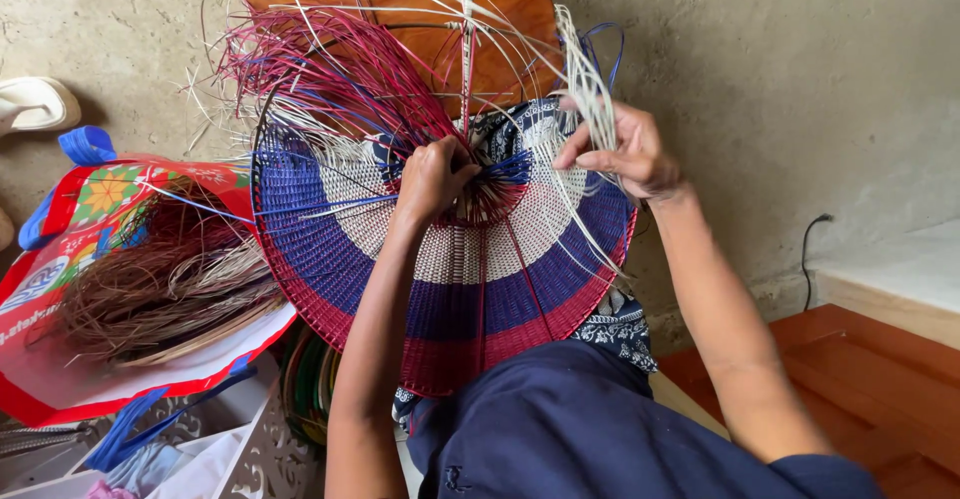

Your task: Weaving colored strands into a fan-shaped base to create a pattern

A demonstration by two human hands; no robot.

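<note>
Head view. Nearest the camera: the dark blue garment [590, 419] over the person's lap, directly below the woven disc [440, 279], which has red, blue and white bands and rests on the lap, facing up. The left hand [432, 177] is closed at the disc's centre, pinching strands there. The right hand [625, 149], at the disc's upper right edge, grips a bundle of pale strands [590, 84]. Loose red strands [330, 69] fan out above the disc.

Risk, as judged: uneven pull on the bundle could distort the weave; loose strands could tangle or snap. The bag of fibres [140, 279] left of the disc could snag stray ends.
</note>
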